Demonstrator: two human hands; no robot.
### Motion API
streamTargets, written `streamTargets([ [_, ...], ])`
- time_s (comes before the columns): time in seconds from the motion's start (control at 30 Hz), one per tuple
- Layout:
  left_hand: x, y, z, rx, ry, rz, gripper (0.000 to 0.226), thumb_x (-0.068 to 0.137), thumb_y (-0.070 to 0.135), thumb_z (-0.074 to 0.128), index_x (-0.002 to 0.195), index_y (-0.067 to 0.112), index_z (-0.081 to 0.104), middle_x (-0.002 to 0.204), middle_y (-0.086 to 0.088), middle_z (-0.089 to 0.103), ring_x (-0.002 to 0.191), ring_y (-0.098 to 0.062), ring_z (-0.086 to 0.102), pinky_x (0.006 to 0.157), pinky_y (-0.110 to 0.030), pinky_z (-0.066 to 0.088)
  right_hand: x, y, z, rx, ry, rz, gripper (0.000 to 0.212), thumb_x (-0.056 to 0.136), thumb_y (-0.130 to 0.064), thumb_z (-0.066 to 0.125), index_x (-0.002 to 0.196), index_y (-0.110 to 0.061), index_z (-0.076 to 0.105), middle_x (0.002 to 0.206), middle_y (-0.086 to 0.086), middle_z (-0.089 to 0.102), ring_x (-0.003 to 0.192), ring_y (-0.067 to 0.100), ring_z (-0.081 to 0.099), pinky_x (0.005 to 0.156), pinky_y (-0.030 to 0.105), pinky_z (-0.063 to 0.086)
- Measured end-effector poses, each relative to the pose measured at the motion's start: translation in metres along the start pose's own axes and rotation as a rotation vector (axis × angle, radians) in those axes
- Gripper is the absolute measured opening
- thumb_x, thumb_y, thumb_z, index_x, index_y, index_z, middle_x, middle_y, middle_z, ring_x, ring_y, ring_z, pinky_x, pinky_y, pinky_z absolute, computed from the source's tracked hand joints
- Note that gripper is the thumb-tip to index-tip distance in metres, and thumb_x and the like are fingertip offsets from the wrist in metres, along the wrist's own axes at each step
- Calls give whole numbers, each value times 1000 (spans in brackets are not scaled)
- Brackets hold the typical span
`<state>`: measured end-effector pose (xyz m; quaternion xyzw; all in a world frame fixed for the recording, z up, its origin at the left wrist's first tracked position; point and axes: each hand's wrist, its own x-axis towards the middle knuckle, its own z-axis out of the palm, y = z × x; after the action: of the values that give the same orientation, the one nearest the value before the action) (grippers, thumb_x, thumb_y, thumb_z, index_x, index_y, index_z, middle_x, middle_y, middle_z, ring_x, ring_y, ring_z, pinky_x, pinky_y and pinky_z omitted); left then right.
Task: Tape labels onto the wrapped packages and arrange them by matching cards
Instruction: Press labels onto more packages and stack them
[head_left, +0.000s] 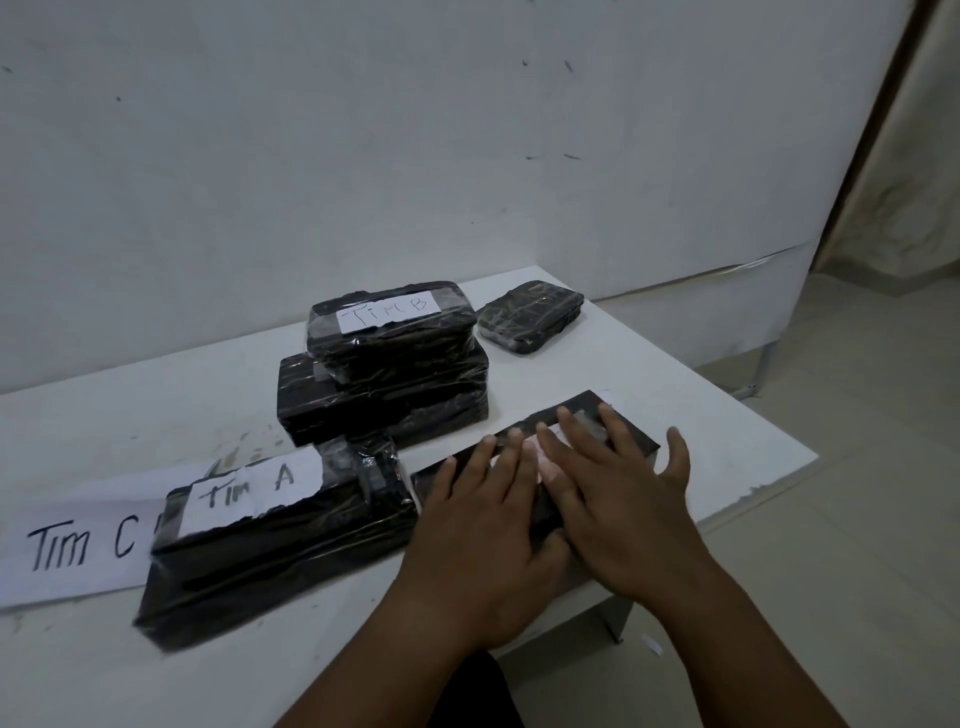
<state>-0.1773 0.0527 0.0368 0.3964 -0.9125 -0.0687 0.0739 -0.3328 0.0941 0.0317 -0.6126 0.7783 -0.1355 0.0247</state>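
A long black wrapped package (582, 415) lies at the table's near right. My left hand (483, 540) and my right hand (618, 504) both rest flat on top of it, fingers spread, pressing a white label (545, 457) with a strip of clear tape (589, 423). The label's writing is hidden by my fingers. To the left, a black package labelled "Tim A" (254, 491) lies on top of a larger black package (249, 582). Behind them, a package labelled "Tim B" (389, 312) tops a stack of black packages (384, 400).
A paper card reading "Tim C" (72, 545) lies at the near left, partly under the "Tim A" stack. A small unlabelled black package (530, 314) sits at the far right corner. The white table's right edge (753, 483) is close to my right hand. A white wall stands behind.
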Motion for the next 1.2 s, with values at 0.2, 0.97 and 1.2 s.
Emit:
streamTargets([
  [0.2,-4,1,-5,29,-90,-184,111,90,76,35,160,6,-16,167,-13,-25,155,-23,-22,127,-42,-7,-1,12,-5,-70,-19,137,82,90,-77,-1,162,-37,4,172,-10,-11,156,17,-22,116,64,-18],
  [0.97,-3,-14,-12,-159,55,-93,124,51,75,73,157,28,31,123,15,41,116,-7,38,101,-23,39,96,90,-29,340,-97,82,45,100,-44,60,142,-28,58,154,-5,51,138,16,48,117,35,33],
  [1.2,3,-20,-22,-189,-11,-110,120,50,68,77,154,32,31,132,16,41,125,-7,39,105,-23,38,130,99,-15,29,-313,23,62,89,-74,54,144,-46,49,161,-7,36,148,33,28,117,54,26],
])
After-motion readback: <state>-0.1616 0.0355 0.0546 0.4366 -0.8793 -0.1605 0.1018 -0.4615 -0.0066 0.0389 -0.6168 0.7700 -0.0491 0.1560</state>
